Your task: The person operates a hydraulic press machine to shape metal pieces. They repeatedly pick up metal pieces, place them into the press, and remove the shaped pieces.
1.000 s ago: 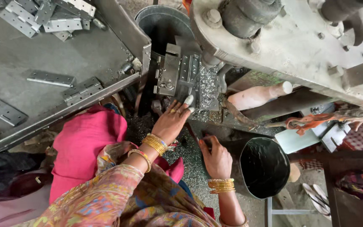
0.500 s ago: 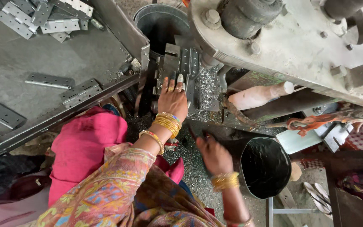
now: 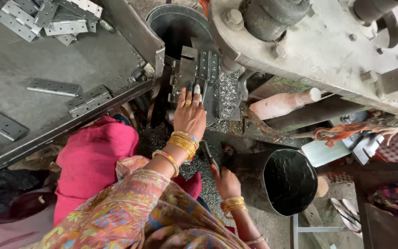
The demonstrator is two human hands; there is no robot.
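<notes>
My left hand [image 3: 190,115] reaches forward with its fingers flat against the grey metal die block [image 3: 199,74] of the press; I see nothing gripped in it. Gold bangles circle that wrist. My right hand [image 3: 226,182] is lower and nearer to me, over a bed of metal shavings [image 3: 194,170]. It is closed around a thin dark rod [image 3: 209,154] that points up toward the die. The heavy press body [image 3: 318,50] hangs over the right side.
Flat metal hinge plates [image 3: 54,86] lie on the grey steel table [image 3: 19,64] at left, with a heap of them [image 3: 47,16] at the far corner. A round metal bin [image 3: 176,23] stands behind the die and a black bucket [image 3: 291,182] at right. A pink cloth [image 3: 93,157] covers my lap.
My left hand has slid forward from the shavings up onto the die block. My right hand has drawn back toward me and lower.
</notes>
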